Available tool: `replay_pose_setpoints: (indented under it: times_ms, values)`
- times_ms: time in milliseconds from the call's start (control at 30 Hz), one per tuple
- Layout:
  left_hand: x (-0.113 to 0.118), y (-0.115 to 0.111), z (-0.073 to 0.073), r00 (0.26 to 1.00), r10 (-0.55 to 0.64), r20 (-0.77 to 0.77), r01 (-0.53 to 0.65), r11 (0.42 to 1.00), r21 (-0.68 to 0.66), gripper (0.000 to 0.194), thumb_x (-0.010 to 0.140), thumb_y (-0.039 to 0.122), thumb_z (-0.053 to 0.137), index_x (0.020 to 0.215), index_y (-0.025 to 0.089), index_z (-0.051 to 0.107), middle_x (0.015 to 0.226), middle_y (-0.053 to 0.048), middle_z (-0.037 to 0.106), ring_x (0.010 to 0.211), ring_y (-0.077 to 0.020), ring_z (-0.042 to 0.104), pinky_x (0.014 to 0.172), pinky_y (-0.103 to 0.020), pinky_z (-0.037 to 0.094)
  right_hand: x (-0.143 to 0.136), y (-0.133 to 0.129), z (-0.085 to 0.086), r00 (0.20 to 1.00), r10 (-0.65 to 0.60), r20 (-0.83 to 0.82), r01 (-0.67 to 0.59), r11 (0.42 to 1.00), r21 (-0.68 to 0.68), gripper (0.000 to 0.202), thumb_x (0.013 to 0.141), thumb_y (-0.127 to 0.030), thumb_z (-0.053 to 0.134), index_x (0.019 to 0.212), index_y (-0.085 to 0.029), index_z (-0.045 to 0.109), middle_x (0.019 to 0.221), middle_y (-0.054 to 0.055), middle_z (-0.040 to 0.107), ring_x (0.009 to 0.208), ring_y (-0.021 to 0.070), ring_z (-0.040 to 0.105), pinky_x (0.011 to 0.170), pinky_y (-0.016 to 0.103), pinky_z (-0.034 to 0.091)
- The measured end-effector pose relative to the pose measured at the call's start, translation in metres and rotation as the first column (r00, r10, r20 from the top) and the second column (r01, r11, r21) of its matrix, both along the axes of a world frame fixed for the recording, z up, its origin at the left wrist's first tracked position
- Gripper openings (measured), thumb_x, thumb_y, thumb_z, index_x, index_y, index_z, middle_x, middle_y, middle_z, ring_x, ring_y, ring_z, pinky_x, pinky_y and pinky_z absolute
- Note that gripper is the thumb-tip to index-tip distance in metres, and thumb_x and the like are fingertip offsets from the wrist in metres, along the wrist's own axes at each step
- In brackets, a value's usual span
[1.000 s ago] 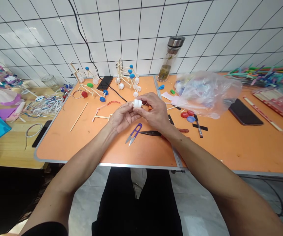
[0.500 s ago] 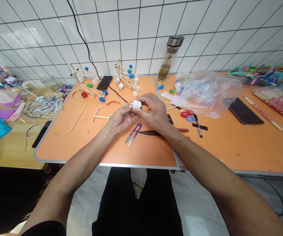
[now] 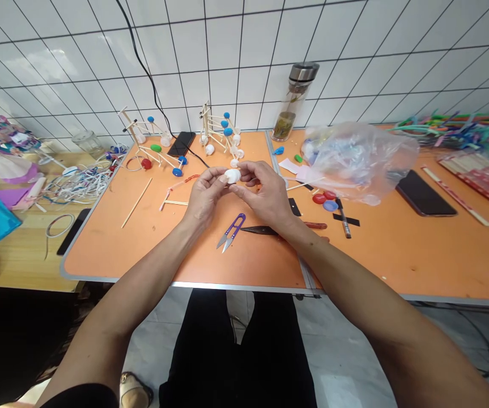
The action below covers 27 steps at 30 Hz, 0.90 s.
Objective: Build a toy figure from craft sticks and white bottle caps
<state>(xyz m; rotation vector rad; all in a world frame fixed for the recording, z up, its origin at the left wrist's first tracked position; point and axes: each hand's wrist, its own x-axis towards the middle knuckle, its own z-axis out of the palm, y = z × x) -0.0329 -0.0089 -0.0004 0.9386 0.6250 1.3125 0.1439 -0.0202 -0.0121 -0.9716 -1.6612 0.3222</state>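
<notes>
My left hand and my right hand meet above the middle of the orange table, fingertips pinched around a small white bottle cap. Its round face now points toward me. Below the hands lies a pair of purple thread snips, blades toward me. A black pointed tool reaches under my right wrist. Left of my left hand are a joined stick frame and a loose wooden stick. Behind stand two stick models with blue and white caps.
A glass tea bottle stands by the tiled wall. To the right are a clear plastic bag, a black phone, red caps and a marker. Tangled white strips lie left; a person's foot shows below.
The white cap has turned from side-on to showing its round face. My left hand has shifted slightly, with its fingers more curled. A foot has come into view at lower left.
</notes>
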Motion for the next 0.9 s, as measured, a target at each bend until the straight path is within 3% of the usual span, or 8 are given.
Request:
replay_pose_setpoints:
  times_ms: [133,300,533,633,900]
  values:
    - [0.000,-0.006,0.001,0.975,0.172,-0.141,-0.142,0.970,0.199,0.018,0.090,0.022,0.095,0.101,0.024,0.082,0.102,-0.001,0.081,0.099,-0.0146,0.074,0.098,-0.024,0.058,-0.002,0.002,-0.001,0.988,0.039,-0.148,-0.057,0.992,-0.115,0.049,0.096,-0.062,0.085,0.129,-0.027,0.079,0.121,0.009,0.081,0.101,0.0241,0.078,0.090,0.042,0.068]
    - [0.000,-0.016,0.006,0.924,0.282,-0.259,-0.182,0.919,0.351,0.018,0.093,0.021,0.089,0.109,0.027,0.083,0.112,-0.002,0.079,0.111,-0.0184,0.072,0.104,-0.026,0.055,0.001,0.004,0.002,0.971,0.136,-0.195,-0.164,0.977,-0.136,0.060,0.092,-0.080,0.083,0.121,-0.027,0.081,0.119,0.009,0.081,0.103,0.0249,0.079,0.095,0.044,0.069]
    - [-0.006,-0.017,0.008,0.884,0.302,-0.357,-0.114,0.880,0.461,0.014,0.097,0.027,0.086,0.111,0.028,0.084,0.118,-0.005,0.074,0.114,-0.0209,0.069,0.107,-0.029,0.057,0.005,0.003,0.006,0.940,0.229,-0.253,-0.271,0.952,-0.145,0.055,0.089,-0.074,0.090,0.114,-0.026,0.080,0.119,0.007,0.079,0.106,0.0238,0.078,0.099,0.043,0.068]
    - [-0.006,-0.018,0.008,0.883,0.304,-0.358,-0.111,0.875,0.471,0.014,0.097,0.028,0.086,0.111,0.028,0.085,0.118,-0.005,0.074,0.113,-0.0206,0.068,0.106,-0.029,0.057,0.006,0.004,0.005,0.942,0.227,-0.249,-0.270,0.950,-0.154,0.057,0.088,-0.075,0.090,0.115,-0.026,0.079,0.121,0.007,0.079,0.106,0.0238,0.078,0.099,0.044,0.068]
    - [-0.005,-0.017,0.013,0.929,0.232,-0.288,-0.121,0.927,0.356,0.015,0.091,0.019,0.093,0.104,0.026,0.089,0.114,-0.005,0.077,0.110,-0.0192,0.071,0.102,-0.027,0.056,0.006,0.005,0.003,0.944,0.228,-0.240,-0.271,0.948,-0.167,0.054,0.091,-0.073,0.089,0.116,-0.026,0.077,0.120,0.007,0.079,0.106,0.0232,0.077,0.099,0.043,0.067]
